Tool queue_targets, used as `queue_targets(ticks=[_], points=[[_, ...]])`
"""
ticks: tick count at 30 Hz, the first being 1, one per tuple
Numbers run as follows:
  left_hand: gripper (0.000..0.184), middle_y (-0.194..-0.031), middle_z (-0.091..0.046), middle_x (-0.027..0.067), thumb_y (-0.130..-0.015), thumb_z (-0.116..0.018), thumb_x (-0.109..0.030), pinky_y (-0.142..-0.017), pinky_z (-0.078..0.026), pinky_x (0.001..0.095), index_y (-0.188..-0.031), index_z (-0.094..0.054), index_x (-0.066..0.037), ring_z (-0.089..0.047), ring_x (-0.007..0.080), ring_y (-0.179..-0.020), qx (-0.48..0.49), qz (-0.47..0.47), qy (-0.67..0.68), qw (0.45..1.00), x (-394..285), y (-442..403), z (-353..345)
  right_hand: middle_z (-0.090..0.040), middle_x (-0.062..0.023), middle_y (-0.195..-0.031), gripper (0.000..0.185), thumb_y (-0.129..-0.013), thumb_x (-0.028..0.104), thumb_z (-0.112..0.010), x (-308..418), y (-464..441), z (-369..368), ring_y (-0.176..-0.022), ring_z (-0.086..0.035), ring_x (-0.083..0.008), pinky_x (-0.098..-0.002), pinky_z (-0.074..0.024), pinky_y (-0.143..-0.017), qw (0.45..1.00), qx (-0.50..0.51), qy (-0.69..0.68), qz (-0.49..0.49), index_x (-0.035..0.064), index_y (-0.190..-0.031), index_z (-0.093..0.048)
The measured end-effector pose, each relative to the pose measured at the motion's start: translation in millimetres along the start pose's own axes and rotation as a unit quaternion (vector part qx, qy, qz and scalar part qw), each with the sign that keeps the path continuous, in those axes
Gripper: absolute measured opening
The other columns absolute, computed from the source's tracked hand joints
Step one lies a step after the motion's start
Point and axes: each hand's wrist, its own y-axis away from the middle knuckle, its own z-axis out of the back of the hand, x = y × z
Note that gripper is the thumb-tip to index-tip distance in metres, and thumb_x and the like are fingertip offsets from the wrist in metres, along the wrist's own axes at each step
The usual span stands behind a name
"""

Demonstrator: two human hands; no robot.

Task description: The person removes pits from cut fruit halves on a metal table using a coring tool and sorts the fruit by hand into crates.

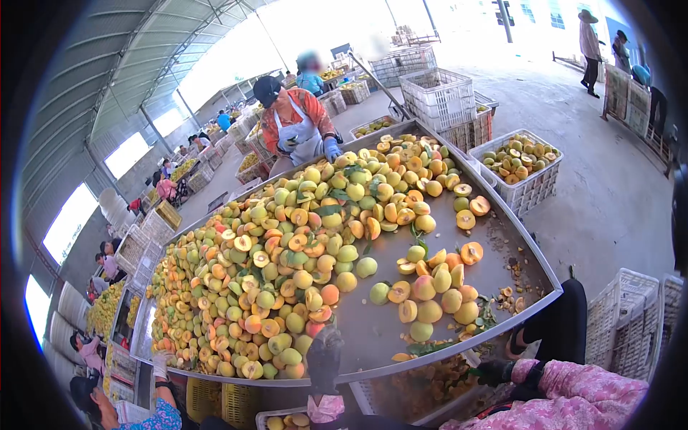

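Left hand: in the head view, the dark-gloved left hand [324, 355] is reaching over the near edge, right beside the fruit; its fingers are blurring dark, so spread or pinching, I cannot tell.
Right hand: the right hand [496, 373] is hanging just outside the rim; whether its fingers are gripping anything, I cannot tell.
Fruit: whole and halved fruit [287, 276] is heaping across the tabletop [355, 322], a smaller cluster [428, 310] sitting apart to the right.
Handling: the cut flesh is probably calling for light fingers, with leaves [487, 316] and pits [517, 276] staying separate.
Crates: the scrap crate [364, 398] below the rim is holding brownish bits; the small crate [260, 416] is carrying fruit; the white crate [534, 193] beyond is brimming with halves.
Opposite: a co-worker's blue-gloved hand [332, 149] is resting near the far edge.
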Motion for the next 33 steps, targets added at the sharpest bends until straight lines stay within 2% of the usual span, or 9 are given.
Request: queue_targets(ticks=[2, 4, 6, 16, 20, 22, 25, 30, 33], points=[[0.026, -0.098, -0.062, 0.0112, -0.083, -0.054, -0.013, -0.075, -0.050, 0.0288, -0.105, -0.056, 0.001, -0.062, 0.0223, -0.084, 0.048, -0.289, -0.236, 0.927, 13.8, -41.1, -50.6, -0.059, -0.0021, -0.072, 0.027, -0.087, 0.036, -0.048, 1.4, 10.6, 2.0, -0.049, -0.052, -0.0122, -0.0258, -0.0414, -0.042, 0.999, 0.013, -0.049, -0.006, 0.0119, -0.096, -0.056], [0.027, -0.101, -0.061, 0.0122, -0.082, -0.054, -0.014, -0.078, -0.048, 0.0308, -0.105, -0.056, 0.001, -0.060, 0.0242, -0.088, 0.052, -0.238, -0.246, 0.938, 11.9, -72.9, -86.8, -0.059, -0.0044, -0.076, 0.026, -0.086, 0.035, -0.049, 13.7, 47.2, -5.7, -0.052, -0.054, -0.0120, -0.0289, -0.0433, -0.043, 0.949, -0.091, 0.284, 0.100, 0.0118, -0.095, -0.057], [0.031, -0.106, -0.059, 0.0143, -0.080, -0.054, -0.016, -0.084, -0.045, 0.0346, -0.107, -0.056, -0.001, -0.057, 0.0279, -0.097, 0.051, -0.123, -0.262, 0.956, 5.5, -101.7, -120.3, -0.061, -0.0068, -0.082, 0.024, -0.089, 0.031, -0.049, 16.2, 45.7, 15.9, -0.049, -0.052, -0.0167, -0.0313, -0.0452, -0.046, 0.998, -0.038, 0.040, -0.010, 0.0124, -0.103, -0.051], [0.043, -0.117, -0.053, 0.0202, -0.073, -0.064, -0.024, -0.096, -0.038, 0.0383, -0.111, -0.056, -0.005, -0.048, 0.0316, -0.113, 0.104, -0.135, -0.414, 0.894, 65.2, -190.3, -182.7, -0.060, -0.0032, -0.080, 0.023, -0.086, 0.025, -0.054, -30.7, -18.7, 17.5, -0.053, -0.054, -0.0125, -0.0281, -0.0456, -0.047, 0.862, -0.068, 0.406, 0.295, 0.0101, -0.104, -0.054], [0.040, -0.113, -0.055, 0.0186, -0.078, -0.058, -0.025, -0.082, -0.049, 0.0348, -0.113, -0.054, -0.005, -0.058, 0.0296, -0.097, 0.148, 0.110, -0.089, 0.979, 17.9, -182.6, -168.8, -0.059, -0.0024, -0.077, 0.022, -0.085, 0.022, -0.054, -12.1, 4.5, 3.5, -0.056, -0.054, -0.0108, -0.0275, -0.0453, -0.048, 0.788, -0.062, 0.428, 0.438, 0.0088, -0.102, -0.055], [0.042, -0.110, -0.056, 0.0197, -0.082, -0.049, -0.030, -0.074, -0.052, 0.0371, -0.117, -0.051, -0.005, -0.058, 0.0317, -0.092, 0.227, 0.285, 0.522, 0.771, -0.1, -162.1, -148.3, -0.059, -0.0022, -0.076, 0.022, -0.085, 0.022, -0.054, 9.5, 24.4, -13.5, -0.056, -0.054, -0.0104, -0.0274, -0.0453, -0.048, 0.747, -0.066, 0.432, 0.501, 0.0084, -0.102, -0.055], [0.049, -0.112, -0.054, 0.0146, -0.083, -0.042, -0.039, -0.080, -0.049, 0.0446, -0.115, -0.047, -0.002, -0.053, 0.0312, -0.104, 0.168, 0.264, 0.486, 0.816, -65.1, -95.5, -137.6, -0.061, -0.0030, -0.088, 0.028, -0.088, 0.027, -0.055, 67.3, 96.5, -42.0, -0.055, -0.054, -0.0113, -0.0257, -0.0457, -0.050, 0.909, 0.073, 0.351, 0.212, 0.0123, -0.111, -0.051], [0.057, -0.115, -0.053, 0.0180, -0.083, -0.041, -0.048, -0.068, -0.051, 0.0403, -0.117, -0.047, -0.003, -0.057, 0.0322, -0.092, 0.137, 0.326, 0.535, 0.768, -97.1, -12.1, -127.2, -0.059, 0.0004, -0.093, 0.030, -0.091, 0.022, -0.051, 88.5, 125.3, -74.4, -0.073, -0.054, -0.0056, -0.0209, -0.0444, -0.062, 0.919, 0.176, 0.230, 0.266, 0.0106, -0.118, -0.048], [0.052, -0.120, -0.050, 0.0154, -0.087, -0.040, -0.043, -0.086, -0.046, 0.0439, -0.121, -0.044, -0.004, -0.050, 0.0300, -0.110, 0.125, 0.334, 0.576, 0.736, -110.9, 33.6, -128.0, -0.058, -0.0024, -0.093, 0.031, -0.090, 0.020, -0.051, 125.0, 153.8, -107.5, -0.079, -0.055, -0.0099, -0.0271, -0.0464, -0.067, 0.854, 0.069, 0.372, 0.358, 0.0097, -0.120, -0.047]])
